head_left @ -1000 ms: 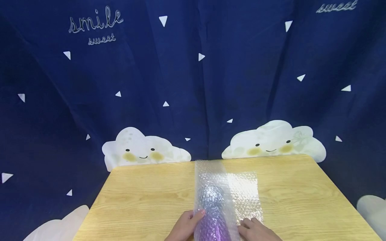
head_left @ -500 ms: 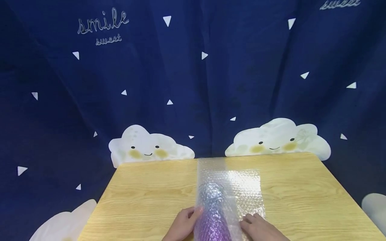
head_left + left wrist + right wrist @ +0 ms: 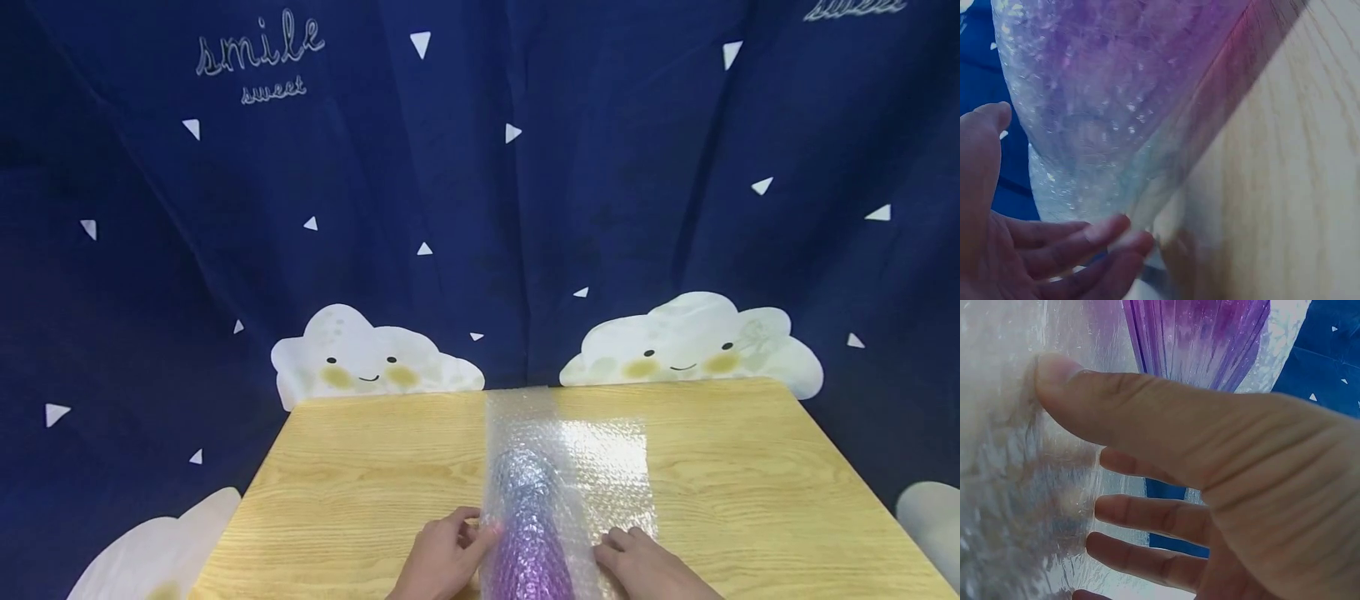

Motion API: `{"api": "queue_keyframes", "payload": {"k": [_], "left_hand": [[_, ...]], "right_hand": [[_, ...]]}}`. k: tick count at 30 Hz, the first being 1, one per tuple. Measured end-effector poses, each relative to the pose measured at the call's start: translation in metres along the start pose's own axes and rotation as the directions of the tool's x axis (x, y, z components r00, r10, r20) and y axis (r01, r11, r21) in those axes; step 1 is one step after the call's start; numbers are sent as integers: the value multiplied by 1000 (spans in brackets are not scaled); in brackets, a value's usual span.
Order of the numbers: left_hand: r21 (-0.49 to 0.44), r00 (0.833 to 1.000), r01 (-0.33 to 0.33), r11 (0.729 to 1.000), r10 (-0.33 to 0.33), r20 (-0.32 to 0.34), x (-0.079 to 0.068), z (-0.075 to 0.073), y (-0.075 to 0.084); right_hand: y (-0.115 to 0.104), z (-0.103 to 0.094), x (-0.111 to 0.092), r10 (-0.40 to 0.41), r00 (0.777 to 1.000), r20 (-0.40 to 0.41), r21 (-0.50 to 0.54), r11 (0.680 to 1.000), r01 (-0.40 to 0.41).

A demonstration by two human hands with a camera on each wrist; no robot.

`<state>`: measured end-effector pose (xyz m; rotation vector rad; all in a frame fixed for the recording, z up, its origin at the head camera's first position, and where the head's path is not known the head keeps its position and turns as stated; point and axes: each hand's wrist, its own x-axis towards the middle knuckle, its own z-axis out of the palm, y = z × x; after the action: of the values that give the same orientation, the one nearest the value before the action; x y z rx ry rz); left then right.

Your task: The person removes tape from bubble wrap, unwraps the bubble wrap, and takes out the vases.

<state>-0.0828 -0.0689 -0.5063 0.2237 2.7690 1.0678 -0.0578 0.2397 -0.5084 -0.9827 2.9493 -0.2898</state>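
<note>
A purple-to-blue, ribbed, vase-like thing (image 3: 1191, 337) lies under a layer of bubble wrap (image 3: 532, 496) at the table's near middle. Part of the same clear wrap (image 3: 611, 475) spreads flat on the table to its right. My left hand (image 3: 442, 550) is at the left side of the bundle. In the left wrist view its fingertips reach the lower edge of the wrap, and the thumb stands apart from it. My right hand (image 3: 648, 567) rests at the wrap on the right, fingers fairly straight; in the right wrist view thumb tip and fingertips touch the film.
The wood-grain table (image 3: 360, 467) extends on both sides of the bundle. A dark blue curtain (image 3: 450, 167) with white triangles and clouds hangs right behind the table's far edge. The wrap's far end reaches back to that edge.
My left hand has moved slightly left, its fingers now showing spread at the bundle's side. The right hand keeps its place at the wrap. The head view has shifted a little.
</note>
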Motion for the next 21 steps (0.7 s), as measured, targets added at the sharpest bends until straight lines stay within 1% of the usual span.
{"api": "queue_keyframes", "payload": {"k": [4, 8, 12, 14, 16, 18, 19, 20, 21], "left_hand": [[63, 1000, 18, 998, -17, -15, -5, -5, 7], [108, 998, 27, 994, -20, -67, -9, -8, 12], [149, 995, 39, 988, -25, -98, -16, -12, 18], [174, 993, 32, 984, -13, -113, -21, -12, 20], [214, 990, 0, 977, 31, -139, -25, -11, 21], [262, 979, -61, 963, 109, -172, -30, -8, 20], [291, 966, -108, 951, 169, -195, -31, -5, 19], [322, 946, -164, 932, 241, -217, -33, -3, 18], [358, 917, -224, 906, 320, -237, -33, 0, 17]], "right_hand": [[0, 0, -1, 0, 1000, -24, -5, 1000, 0], [0, 1, 0, -2, 999, -42, -12, 1000, 1], [-2, -1, 0, 18, 1000, -24, 2, 1000, -18], [-2, -2, 0, 25, 1000, -14, 9, 1000, -25], [-3, -3, 0, 27, 1000, -5, 15, 1000, -27], [-3, -3, 0, 22, 1000, -6, 15, 1000, -22], [-3, -4, -1, 20, 1000, -7, 17, 1000, -20], [-3, -4, -1, 20, 1000, -6, 21, 1000, -20], [-3, -4, -1, 22, 1000, -3, 27, 999, -22]]}}
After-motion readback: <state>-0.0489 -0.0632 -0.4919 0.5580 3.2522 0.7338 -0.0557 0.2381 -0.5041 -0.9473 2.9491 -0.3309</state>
